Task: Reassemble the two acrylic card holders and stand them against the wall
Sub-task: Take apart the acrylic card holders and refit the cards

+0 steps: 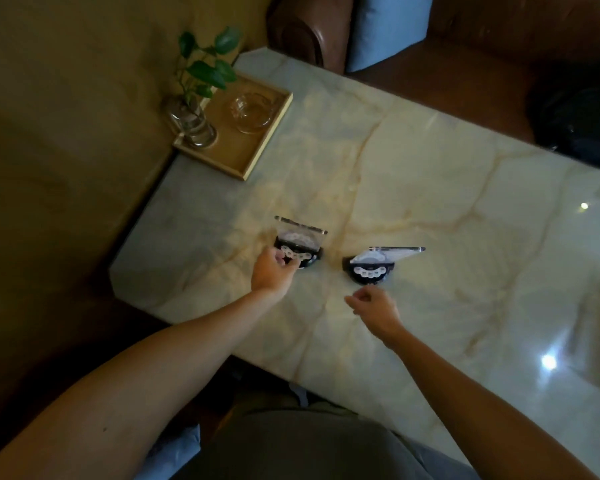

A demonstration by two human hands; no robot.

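Two acrylic card holders stand on the marble table [430, 188], each a clear upright panel in a black half-round base with white dots. The left card holder [302, 242] has my left hand [272, 273] at its base, fingers curled around the front edge of the black part. The right card holder [378, 263] stands by itself, its clear panel tilted to the right. My right hand [374, 308] hovers just in front of it, apart from it, fingers loosely curled with nothing in them.
A wooden tray [257, 147] at the table's far left corner holds a glass vase with a green plant [193, 119] and a glass dish [253, 112]. The ochre wall [66, 116] runs along the left edge. A brown leather sofa [465, 64] with a blue cushion lies beyond.
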